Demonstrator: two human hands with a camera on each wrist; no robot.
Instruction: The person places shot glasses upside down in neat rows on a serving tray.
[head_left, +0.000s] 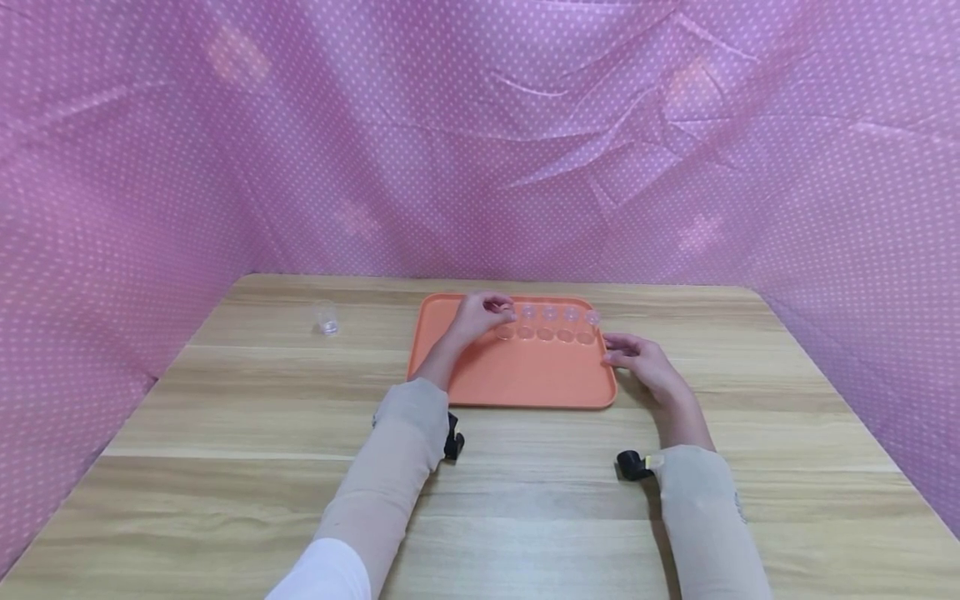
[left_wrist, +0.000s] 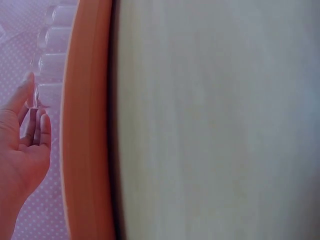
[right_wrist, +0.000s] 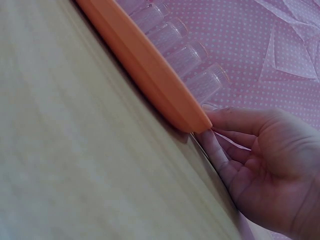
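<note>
My left hand [head_left: 480, 317] reaches over the back of an orange tray [head_left: 525, 379]. Its thumb and fingers pinch a small clear cup [left_wrist: 36, 95] at the left end of a row. More clear cups [head_left: 550, 314] continue the row rightward along the tray's back half, with round clear outlines [head_left: 545, 335] just in front of them. At the tray's right side my right hand [head_left: 645, 362] grips the rim, thumb on top and fingers beneath, as the right wrist view shows. The nearest cup [right_wrist: 206, 86] stands close to that thumb.
Apart from the tray, another clear cup [head_left: 327, 321] stands on the left of the wooden table [head_left: 225, 467]. A pink dotted curtain [head_left: 480, 150] hangs behind the table and along both sides. Black wrist cameras [head_left: 632, 465] sit on both sleeves.
</note>
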